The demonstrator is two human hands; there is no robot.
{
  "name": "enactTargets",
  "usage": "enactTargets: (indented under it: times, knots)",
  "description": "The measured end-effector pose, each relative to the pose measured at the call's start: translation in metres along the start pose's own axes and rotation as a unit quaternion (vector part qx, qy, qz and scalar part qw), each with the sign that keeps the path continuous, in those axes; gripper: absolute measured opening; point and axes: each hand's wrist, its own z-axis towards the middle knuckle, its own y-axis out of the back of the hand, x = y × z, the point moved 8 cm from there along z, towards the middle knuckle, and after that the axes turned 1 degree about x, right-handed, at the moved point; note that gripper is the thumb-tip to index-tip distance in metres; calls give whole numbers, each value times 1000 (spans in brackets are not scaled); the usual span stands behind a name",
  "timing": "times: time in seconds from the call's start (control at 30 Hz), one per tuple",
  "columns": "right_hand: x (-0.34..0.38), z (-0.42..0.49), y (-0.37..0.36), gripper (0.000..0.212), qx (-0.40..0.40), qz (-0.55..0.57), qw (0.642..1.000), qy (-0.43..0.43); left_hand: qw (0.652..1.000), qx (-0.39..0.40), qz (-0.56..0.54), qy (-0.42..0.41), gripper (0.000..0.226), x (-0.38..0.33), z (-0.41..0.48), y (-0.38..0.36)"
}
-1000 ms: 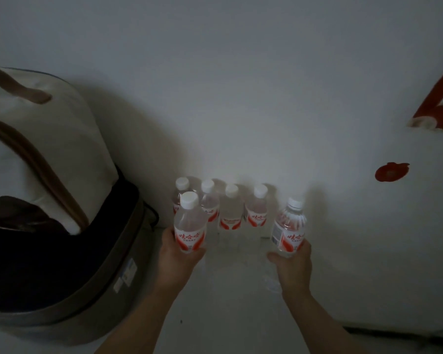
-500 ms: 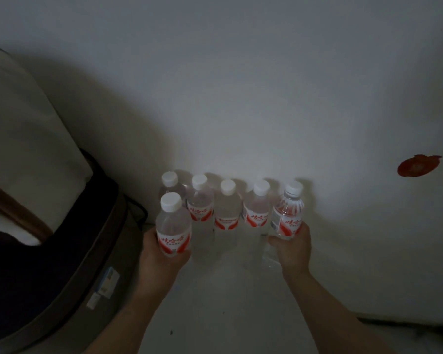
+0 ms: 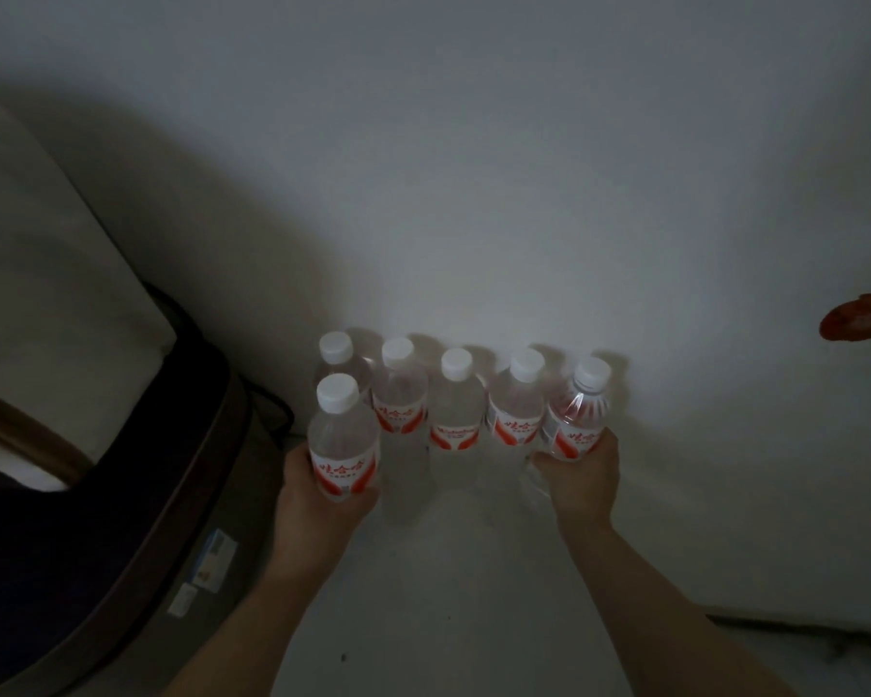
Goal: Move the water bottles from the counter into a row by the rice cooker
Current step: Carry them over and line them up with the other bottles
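Standing in dim light, four clear plastic water bottles (image 3: 456,410), white-capped, are lined along the white wall (image 3: 473,193) beside the dark rice cooker (image 3: 137,545). A fifth bottle (image 3: 577,420) is gripped by the right hand (image 3: 582,477) at the row's right end. A sixth bottle (image 3: 343,440) is gripped by the left hand (image 3: 318,503) before the left end. Red-and-white labels (image 3: 519,430) bear red characters, too blurred to be read.
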Motion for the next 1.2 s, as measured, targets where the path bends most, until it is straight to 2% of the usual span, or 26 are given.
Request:
enactTargets:
  times: [0.17, 0.27, 0.4, 0.57, 0.67, 0.87, 1.2]
  knots:
    - [-2, 3, -1, 60, -24, -7, 1000, 14, 1000, 2, -2, -3, 70, 2, 1, 0]
    - [-5, 6, 1, 69, -38, -33, 999, 15, 1000, -4, 3, -5, 71, 4, 3, 0]
    - [-8, 6, -4, 79, -17, -76, 997, 20, 1000, -9, 9, -6, 71, 8, 5, -1]
    - [-16, 7, -3, 82, 19, -76, 997, 15, 1000, -6, -6, -5, 70, 7, 5, -2]
    - [-20, 7, -4, 78, 47, -73, 996, 4, 1000, -3, -19, -7, 67, 5, 5, -3]
    - [-22, 9, 1, 68, 47, -101, 994, 18, 999, -2, -33, 2, 66, 4, 7, -1]
    - [-6, 5, 3, 63, 54, -108, 992, 36, 995, -60, -78, 10, 63, 17, 25, 20]
